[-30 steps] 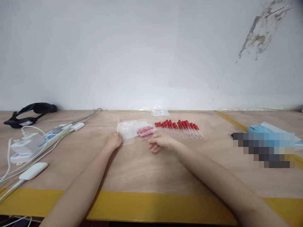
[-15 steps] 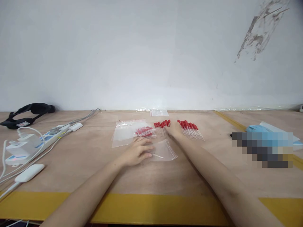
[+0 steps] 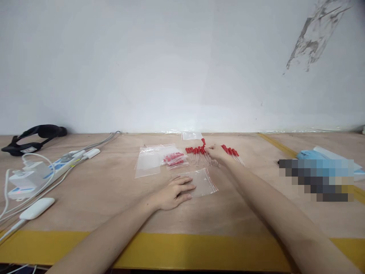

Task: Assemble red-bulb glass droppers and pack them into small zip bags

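Observation:
My left hand [image 3: 173,193] lies flat with fingers spread on a clear zip-lock bag [image 3: 203,184], holding nothing. Farther back, my right hand [image 3: 215,151] is closed at the fingertips around a thin dropper with a red bulb [image 3: 203,141], which sticks up beyond the fingers. Beside it on the left is a row of red-bulbed droppers [image 3: 195,150], with their clear stems toward me. More droppers [image 3: 232,152] lie to its right, partly hidden by the hand. Small clear bags with red-bulbed droppers inside [image 3: 175,160] rest on the left, overlapping flat clear bags [image 3: 148,161].
A power strip [image 3: 61,164] with white chargers and cables lies on the left, with a white device [image 3: 37,208] and a black strap [image 3: 42,132] nearby. Another clear bag [image 3: 191,136] lies by the wall. At right sits a blue package [image 3: 313,155], partly blurred out.
My right hand has moved slightly right, and a dropper's bulb now stands above its fingertips. My left hand has shifted right and nearer, with the bag under it also moved a little right.

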The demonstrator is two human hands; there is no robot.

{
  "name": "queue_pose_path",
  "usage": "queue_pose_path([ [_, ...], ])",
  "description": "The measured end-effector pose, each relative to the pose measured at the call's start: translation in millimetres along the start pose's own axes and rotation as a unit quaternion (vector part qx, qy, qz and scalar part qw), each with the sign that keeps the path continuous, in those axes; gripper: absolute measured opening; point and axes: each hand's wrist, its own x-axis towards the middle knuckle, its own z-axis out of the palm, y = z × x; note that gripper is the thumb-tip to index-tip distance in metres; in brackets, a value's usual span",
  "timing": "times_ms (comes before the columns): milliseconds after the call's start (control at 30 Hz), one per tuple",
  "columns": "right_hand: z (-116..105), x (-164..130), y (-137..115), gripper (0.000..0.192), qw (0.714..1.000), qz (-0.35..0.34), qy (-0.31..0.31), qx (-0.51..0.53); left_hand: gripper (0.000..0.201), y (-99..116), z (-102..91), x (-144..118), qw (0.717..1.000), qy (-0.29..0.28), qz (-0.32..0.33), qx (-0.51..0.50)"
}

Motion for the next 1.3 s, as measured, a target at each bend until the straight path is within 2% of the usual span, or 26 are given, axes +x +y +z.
queue_pose_path([
  [100,-20.1,-30.1,19.1,0.026,0.997,-0.01,-0.009,0.071,0.043,0.5,-0.2,1.5,1.0,-0.001,-0.001,0.002],
  [133,-25.1,-41.7,25.6,0.032,0.987,-0.012,0.0,0.159,0.043,0.8,0.1,2.3,1.0,0.0,0.001,0.0],
  [200,-31.2,-64.3,36.1,0.06,0.96,-0.011,-0.001,0.28,0.042,1.8,1.1,4.2,1.0,0.005,0.009,-0.004],
  [267,-32.5,-82.8,41.7,0.082,0.94,0.0,0.007,0.342,0.042,3.0,2.4,6.2,1.0,0.008,0.017,-0.007],
  [367,-27.6,-98.2,41.9,0.093,0.92,0.015,0.026,0.39,0.042,4.0,4.7,8.1,1.0,0.011,0.029,-0.007],
  [500,-18.7,-100.0,37.8,0.09,0.907,0.024,0.045,0.418,0.042,2.9,7.4,7.6,0.999,0.02,0.039,-0.009],
  [600,-15.4,-98.1,37.2,0.075,0.901,0.04,0.041,0.431,0.044,2.3,7.9,7.1,0.999,0.028,0.033,-0.017],
  [733,-15.2,-100.1,38.4,0.036,0.869,0.087,-0.042,0.485,0.043,2.4,7.0,8.2,0.998,0.038,0.011,-0.044],
  [833,-18.6,-102.1,39.6,0.02,0.861,0.107,-0.088,0.49,0.046,2.0,6.8,9.4,0.997,0.053,0.004,-0.053],
  [900,-22.9,-101.4,42.3,0.018,0.867,0.107,-0.085,0.478,0.048,1.7,7.1,9.8,0.997,0.058,0.007,-0.053],
  [1033,-33.2,-97.1,51.6,0.017,0.875,0.116,-0.037,0.468,0.046,1.1,7.6,9.8,0.997,0.059,0.008,-0.052],
  [1133,-36.6,-96.7,55.3,0.019,0.883,0.123,-0.033,0.451,0.046,0.2,8.2,9.5,0.997,0.062,0.008,-0.054],
  [1300,-29.2,-103.7,51.8,0.036,0.89,0.086,-0.047,0.445,0.048,-0.5,9.3,8.8,0.996,0.067,0.008,-0.056],
])
